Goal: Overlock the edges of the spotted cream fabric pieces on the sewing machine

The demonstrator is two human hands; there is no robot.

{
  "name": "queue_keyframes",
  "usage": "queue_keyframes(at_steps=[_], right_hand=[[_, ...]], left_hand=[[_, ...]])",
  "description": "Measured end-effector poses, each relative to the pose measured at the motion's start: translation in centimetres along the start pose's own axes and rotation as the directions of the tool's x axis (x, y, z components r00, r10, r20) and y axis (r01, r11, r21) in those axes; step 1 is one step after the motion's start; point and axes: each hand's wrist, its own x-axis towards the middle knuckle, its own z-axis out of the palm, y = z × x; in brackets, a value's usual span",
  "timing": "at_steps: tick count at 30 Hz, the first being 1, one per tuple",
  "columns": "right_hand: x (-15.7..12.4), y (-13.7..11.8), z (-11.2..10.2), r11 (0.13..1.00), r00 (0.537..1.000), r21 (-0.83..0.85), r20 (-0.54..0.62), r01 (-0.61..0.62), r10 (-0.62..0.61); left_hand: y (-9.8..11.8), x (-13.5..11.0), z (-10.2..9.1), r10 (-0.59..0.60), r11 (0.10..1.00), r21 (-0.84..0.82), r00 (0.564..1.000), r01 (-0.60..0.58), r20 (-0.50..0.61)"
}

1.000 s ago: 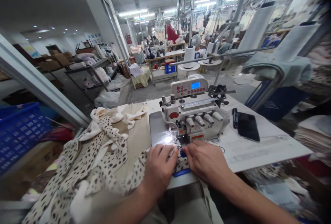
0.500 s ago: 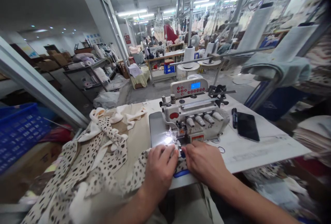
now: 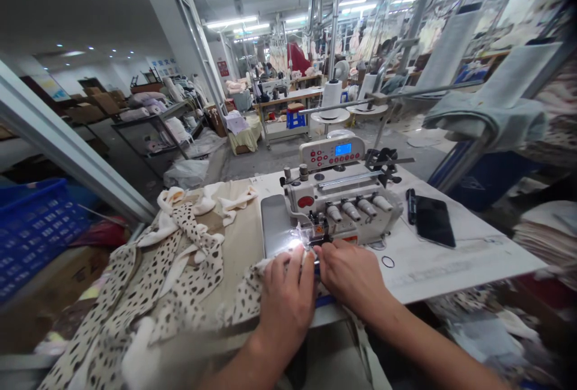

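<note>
Head view: the left hand (image 3: 286, 300) and right hand (image 3: 347, 276) pinch spotted knit fabric (image 3: 247, 291) just before the overlock machine (image 3: 336, 201), its length trailing leftward, nearer the left hand.

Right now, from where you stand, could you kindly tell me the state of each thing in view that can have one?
Overlock sewing machine: display lit blue, lamp lit.
Left hand: pressing on the fabric in front of the machine.
Right hand: beside the left hand, at the machine's front.
Spotted fabric: bunched in folds across the table.
Smartphone: lying flat, screen dark.
</note>
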Motion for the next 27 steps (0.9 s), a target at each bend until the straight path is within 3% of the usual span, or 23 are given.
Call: queue_keyframes(at_steps=[4,9,15,20,23,27], right_hand=[[-1.0,0.2,0.8,0.999,0.994,0.039,-0.101,-0.037,0.041],[-4.5,1.0,1.1,0.983,0.967,0.161,-0.222,-0.088,0.123],[-9.0,1.8,1.1,0.939,0.978,0.339,-0.169,-0.06,0.124],[-10.3,1.8,1.0,0.912,0.981,0.407,-0.153,-0.049,0.121],[-9.7,1.4,0.8,0.87,0.981,0.491,-0.15,-0.034,0.123],[-8.4,0.0,0.7,0.795,0.992,0.604,-0.047,-0.062,0.114]], left_hand=[[0.2,-0.1,0.3,-0.037,0.998,-0.054,0.999,0.036,-0.024],[0.2,-0.1,-0.1,-0.059,0.992,-0.115,0.998,0.057,-0.02],[-2.0,0.8,-0.9,-0.005,0.968,-0.25,0.997,0.023,0.074],[-4.7,2.9,-1.3,0.018,0.942,-0.334,0.988,0.035,0.152],[-6.4,4.4,-1.3,-0.055,0.901,-0.407,0.971,0.149,0.234],[-8.4,4.6,-0.7,-0.265,0.78,-0.499,0.922,0.378,0.283]])
